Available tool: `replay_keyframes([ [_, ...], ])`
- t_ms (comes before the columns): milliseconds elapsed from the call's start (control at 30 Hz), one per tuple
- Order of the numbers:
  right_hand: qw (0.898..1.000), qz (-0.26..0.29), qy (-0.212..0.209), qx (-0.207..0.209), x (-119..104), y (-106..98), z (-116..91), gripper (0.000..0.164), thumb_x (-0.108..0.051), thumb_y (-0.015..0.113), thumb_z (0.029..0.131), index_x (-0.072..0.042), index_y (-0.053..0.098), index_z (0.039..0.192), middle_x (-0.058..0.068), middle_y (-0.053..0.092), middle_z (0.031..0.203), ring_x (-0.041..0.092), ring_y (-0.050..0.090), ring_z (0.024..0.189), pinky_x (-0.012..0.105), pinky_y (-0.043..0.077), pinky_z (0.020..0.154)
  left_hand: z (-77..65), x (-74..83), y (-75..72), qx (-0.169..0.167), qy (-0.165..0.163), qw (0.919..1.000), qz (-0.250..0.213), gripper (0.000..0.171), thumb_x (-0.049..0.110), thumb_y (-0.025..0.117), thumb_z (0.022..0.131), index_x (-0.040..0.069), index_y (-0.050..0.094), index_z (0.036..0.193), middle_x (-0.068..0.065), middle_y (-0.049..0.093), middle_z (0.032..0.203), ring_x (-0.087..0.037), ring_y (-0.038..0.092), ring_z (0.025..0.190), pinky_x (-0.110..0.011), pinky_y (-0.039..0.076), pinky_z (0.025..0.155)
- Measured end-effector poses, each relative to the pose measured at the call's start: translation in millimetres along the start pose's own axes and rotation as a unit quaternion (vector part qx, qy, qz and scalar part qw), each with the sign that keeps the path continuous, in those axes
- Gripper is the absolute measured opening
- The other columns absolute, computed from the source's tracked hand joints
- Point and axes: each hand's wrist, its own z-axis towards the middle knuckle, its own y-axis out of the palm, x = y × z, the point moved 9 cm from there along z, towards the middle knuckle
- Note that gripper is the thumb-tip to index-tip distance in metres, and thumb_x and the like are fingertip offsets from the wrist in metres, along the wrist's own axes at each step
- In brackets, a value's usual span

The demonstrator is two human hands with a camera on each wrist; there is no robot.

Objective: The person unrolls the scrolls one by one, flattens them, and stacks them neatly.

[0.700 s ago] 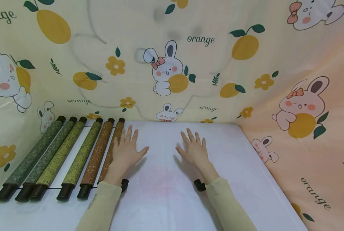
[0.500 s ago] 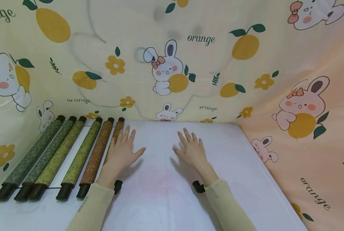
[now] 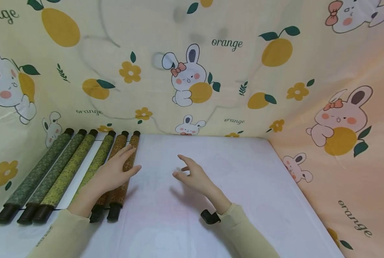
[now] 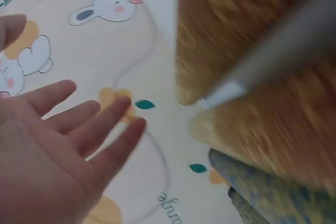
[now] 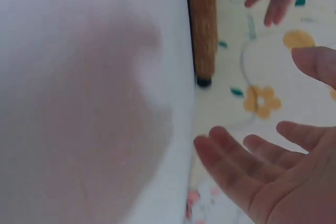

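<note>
Rolled scrolls with dark end knobs lie side by side on the left of the white table (image 3: 243, 172). Two are brown: the rightmost brown scroll (image 3: 118, 191) and the brown scroll beside it (image 3: 118, 143). My left hand (image 3: 109, 173) hovers over these two, fingers extended and holding nothing, hiding part of them and of a yellow-green scroll (image 3: 98, 157). In the left wrist view the brown scrolls (image 4: 262, 140) loom blurred beside the spread fingers (image 4: 110, 156). My right hand (image 3: 195, 177) is in the air over mid-table, fingers loosely bent, holding nothing.
Further left lie another yellow-green scroll (image 3: 70, 168) and two dark green scrolls, the outermost dark green scroll (image 3: 38, 172) near the side cloth. A patterned cloth (image 3: 166, 89) with rabbits and oranges rises behind the table and along both sides.
My left hand has moved left, from the rightmost brown scroll to over both brown scrolls and the yellow-green one. The right hand has shifted left and turned, its fingers bending. The scrolls stay put.
</note>
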Motion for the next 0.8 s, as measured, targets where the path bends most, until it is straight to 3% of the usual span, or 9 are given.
replay_keyframes([
  [133, 0.999, 0.045, 0.007, -0.017, -8.9, 24.6, 4.6, 0.066, -0.041, 0.064, 0.087, -0.031, 0.035, 0.145, -0.004, 0.04, 0.146, 0.014, 0.059, 0.107, 0.033, 0.05, 0.081, -7.3, -15.8, -9.1, 0.014, 0.003, 0.9994, -0.03, 0.073, 0.053, 0.048, 0.094, 0.006, 0.032, 0.147, -0.02, 0.024, 0.152, -0.043, 0.031, 0.133, -0.061, 0.035, 0.096],
  [267, 0.995, 0.095, 0.008, -0.04, -17.5, 49.5, 12.7, 0.063, -0.036, 0.066, 0.086, -0.033, 0.038, 0.143, -0.004, 0.044, 0.144, 0.008, 0.061, 0.099, 0.03, 0.053, 0.074, -13.4, -38.0, -12.2, 0.023, -0.018, 0.9988, -0.039, 0.062, 0.038, 0.053, 0.096, 0.004, 0.036, 0.145, -0.023, 0.032, 0.144, -0.043, 0.042, 0.122, -0.06, 0.041, 0.089],
  [367, 0.987, 0.148, 0.017, -0.066, -20.9, 69.2, 19.6, 0.062, -0.03, 0.068, 0.086, -0.034, 0.04, 0.141, 0.0, 0.044, 0.143, 0.008, 0.063, 0.094, 0.031, 0.055, 0.07, -16.0, -51.3, -14.3, 0.024, -0.025, 0.9986, -0.04, 0.057, 0.028, 0.056, 0.095, 0.004, 0.038, 0.143, -0.023, 0.037, 0.137, -0.038, 0.049, 0.11, -0.049, 0.048, 0.076],
  [533, 0.972, 0.208, 0.032, -0.105, -26.0, 99.1, 32.3, 0.062, -0.021, 0.069, 0.086, -0.029, 0.041, 0.141, 0.007, 0.045, 0.142, 0.014, 0.066, 0.088, 0.034, 0.056, 0.069, -17.2, -60.3, -19.1, 0.024, -0.009, 0.9996, -0.01, 0.056, 0.012, 0.062, 0.088, 0.004, 0.043, 0.141, -0.023, 0.041, 0.128, -0.031, 0.052, 0.091, -0.033, 0.042, 0.059],
  [667, 0.97, 0.206, 0.035, -0.124, -31.5, 118.5, 42.8, 0.064, -0.018, 0.069, 0.087, -0.021, 0.04, 0.143, 0.008, 0.047, 0.14, 0.017, 0.068, 0.083, 0.032, 0.056, 0.067, -17.3, -64.5, -19.2, 0.015, 0.005, 0.9999, 0.004, 0.058, 0.006, 0.063, 0.086, 0.004, 0.043, 0.14, -0.025, 0.041, 0.127, -0.033, 0.054, 0.091, -0.033, 0.043, 0.06],
  [800, 0.975, 0.173, 0.036, -0.132, -38.3, 132.8, 54.3, 0.065, -0.02, 0.069, 0.087, -0.02, 0.038, 0.145, 0.006, 0.048, 0.138, 0.016, 0.068, 0.073, 0.028, 0.054, 0.065, -17.1, -72.4, -16.0, -0.004, 0.005, 1.0, -0.002, 0.06, -0.003, 0.062, 0.085, 0.005, 0.042, 0.141, -0.026, 0.039, 0.129, -0.036, 0.054, 0.097, -0.034, 0.045, 0.063],
])
